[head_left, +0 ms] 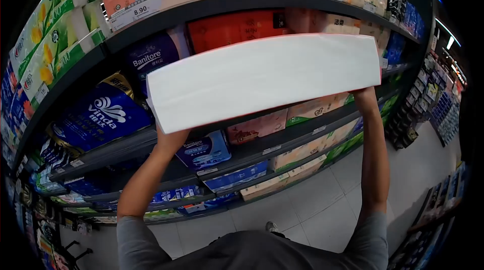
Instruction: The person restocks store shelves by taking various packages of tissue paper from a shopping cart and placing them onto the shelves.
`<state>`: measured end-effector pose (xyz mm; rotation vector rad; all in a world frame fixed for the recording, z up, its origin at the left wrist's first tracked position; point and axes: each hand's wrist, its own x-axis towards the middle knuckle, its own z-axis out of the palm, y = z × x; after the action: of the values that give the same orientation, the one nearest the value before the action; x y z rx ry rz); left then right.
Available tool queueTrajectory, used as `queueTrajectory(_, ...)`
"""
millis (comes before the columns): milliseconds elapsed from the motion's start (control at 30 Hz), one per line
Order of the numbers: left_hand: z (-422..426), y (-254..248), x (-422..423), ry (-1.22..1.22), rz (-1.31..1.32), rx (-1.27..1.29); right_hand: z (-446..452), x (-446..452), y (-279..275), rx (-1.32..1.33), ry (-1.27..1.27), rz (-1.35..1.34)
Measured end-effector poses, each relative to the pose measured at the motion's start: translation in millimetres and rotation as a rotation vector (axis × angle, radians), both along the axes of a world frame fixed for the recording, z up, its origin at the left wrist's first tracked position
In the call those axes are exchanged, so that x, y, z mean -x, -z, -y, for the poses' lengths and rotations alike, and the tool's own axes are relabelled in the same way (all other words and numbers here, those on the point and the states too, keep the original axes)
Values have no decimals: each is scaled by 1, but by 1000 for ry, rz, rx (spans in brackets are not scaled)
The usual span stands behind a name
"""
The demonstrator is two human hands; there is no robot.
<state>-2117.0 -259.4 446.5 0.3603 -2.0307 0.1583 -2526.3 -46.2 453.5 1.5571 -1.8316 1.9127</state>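
Observation:
A long white package (267, 78) with thin red edges is held up in front of the shelves, its left end lower than its right. My left hand (171, 141) grips its lower left corner, the fingers mostly hidden by the package. At the lower right end my right hand (364, 99) holds it from below and behind, its fingers largely out of sight. Directly behind the package sits a red pack (232, 28) on a shelf, beside a dark blue Banitore pack (151, 59).
Dark shelf boards (222, 4) curve across the view. A blue Vinda pack (101, 111) lies at the left, green packs (50, 43) stand at the upper left, and a light blue pack (204, 150) sits lower down. Pale floor tiles (272, 209) show below, with more racks at the right.

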Motion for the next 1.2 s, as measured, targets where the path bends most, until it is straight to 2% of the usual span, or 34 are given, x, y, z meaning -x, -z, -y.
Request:
queueTrajectory(33,-2,-2,5,26,21,-277,12,-2,-9,9,-96,80)
queueTrajectory(67,-2,-3,14,179,-128,-635,24,6,-15,-47,-159,66)
queueTrajectory(133,2,-2,35,331,-270,-786,53,24,-15,18,-327,193)
queueTrajectory(167,4,-1,50,350,-323,-723,71,31,-10,70,-309,249)
queueTrajectory(200,2,1,61,334,-325,-732,79,35,-13,22,-331,198)
queueTrajectory(267,4,-5,76,248,-405,-691,104,50,-12,67,-520,325)
queueTrajectory(333,15,-7,80,229,-382,-724,121,60,-6,130,-472,281)
queueTrajectory(400,22,-8,86,268,-463,-648,129,53,-7,203,-426,262)
queueTrajectory(600,19,-9,89,255,-473,-668,142,29,8,410,-432,120)
queueTrajectory(633,16,-10,92,196,-488,-659,143,27,10,456,-412,112)
queueTrajectory(733,18,-9,98,111,-491,-658,142,24,15,378,-305,-38)
queueTrajectory(800,21,-7,102,-54,-521,-614,144,24,16,394,-351,-25)
queueTrajectory(867,25,-2,112,-69,-521,-537,146,28,19,308,35,-471)
queueTrajectory(900,26,-1,116,-80,-517,-462,147,26,21,275,86,-517)
queueTrajectory(1133,24,-6,125,-50,-453,-429,131,4,13,-22,273,-570)
queueTrajectory(1200,30,-7,125,-347,-201,-122,139,8,11,-37,316,-644)
